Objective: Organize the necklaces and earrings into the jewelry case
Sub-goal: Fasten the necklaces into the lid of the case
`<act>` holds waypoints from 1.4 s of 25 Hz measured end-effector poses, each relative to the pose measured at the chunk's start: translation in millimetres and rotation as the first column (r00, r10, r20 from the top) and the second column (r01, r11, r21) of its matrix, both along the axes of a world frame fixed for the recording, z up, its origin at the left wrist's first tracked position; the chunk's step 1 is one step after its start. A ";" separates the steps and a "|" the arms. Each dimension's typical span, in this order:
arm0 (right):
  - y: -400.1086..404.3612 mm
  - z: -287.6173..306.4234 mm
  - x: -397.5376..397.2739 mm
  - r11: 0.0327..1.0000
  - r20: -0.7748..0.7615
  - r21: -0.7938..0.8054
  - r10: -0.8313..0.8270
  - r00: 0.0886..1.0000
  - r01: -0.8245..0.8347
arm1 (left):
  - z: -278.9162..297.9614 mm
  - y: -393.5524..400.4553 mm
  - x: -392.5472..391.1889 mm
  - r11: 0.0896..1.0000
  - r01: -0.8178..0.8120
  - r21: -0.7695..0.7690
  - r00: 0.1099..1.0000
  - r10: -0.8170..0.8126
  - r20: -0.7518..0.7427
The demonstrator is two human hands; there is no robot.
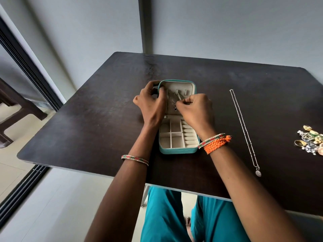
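Observation:
A teal jewelry case (176, 151) lies open in the middle of the dark table, its cream lid panel away from me and its divided tray toward me. My left hand (151, 100) grips the lid's left edge. My right hand (195, 109) pinches a thin silver necklace with a dark pendant (175, 108) against the lid panel. A second silver necklace (244, 131) with a round pendant lies stretched out on the table to the right. A pile of earrings and rings (311, 142) sits at the far right edge.
The dark table (87, 119) stands against a grey wall. A sliding door track runs along the floor at left, with dark furniture beyond it. My teal-clad legs are under the table's near edge.

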State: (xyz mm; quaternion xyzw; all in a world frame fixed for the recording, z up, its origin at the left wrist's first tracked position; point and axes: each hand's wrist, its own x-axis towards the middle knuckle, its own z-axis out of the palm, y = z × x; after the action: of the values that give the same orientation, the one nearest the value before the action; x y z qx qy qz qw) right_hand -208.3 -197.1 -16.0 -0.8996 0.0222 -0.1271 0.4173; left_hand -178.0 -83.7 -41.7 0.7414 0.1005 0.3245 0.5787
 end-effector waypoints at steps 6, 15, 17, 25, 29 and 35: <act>10.8 -2.2 -5.0 0.984 -0.001 -0.172 -0.039 0.999 0.038 | 1.8 -2.9 -4.1 0.998 -0.064 0.003 0.997 0.064 -0.036; -7.3 -4.3 -22.3 0.940 0.230 -0.338 0.129 0.965 -0.045 | 3.6 -3.5 -8.2 1.000 0.012 -0.018 0.999 -0.012 0.048; -4.3 -7.0 -23.4 0.926 0.233 -0.369 0.172 0.957 -0.077 | 2.8 -2.6 -8.6 0.999 0.032 -0.007 0.996 -0.032 0.085; -1.7 -9.7 -16.2 0.912 0.233 -0.409 0.135 0.963 -0.029 | -0.5 -2.2 -7.2 1.000 0.022 0.014 0.992 -0.023 0.120; -0.5 -7.6 -14.7 0.877 0.211 -0.480 0.144 0.967 -0.025 | 0.2 -2.6 -6.5 1.000 0.018 0.013 0.994 -0.020 0.106; 0.9 -7.6 -14.0 0.908 0.260 -0.418 0.154 0.953 -0.032 | 0.7 -2.2 -6.7 1.000 0.027 0.003 0.995 -0.027 0.091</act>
State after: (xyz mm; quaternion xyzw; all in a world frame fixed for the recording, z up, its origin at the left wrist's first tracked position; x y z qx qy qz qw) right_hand -222.4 -196.1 -23.6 -0.9388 -0.1089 -0.2379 0.2240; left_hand -184.7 -85.9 -41.1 0.7276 0.0638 0.3504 0.5864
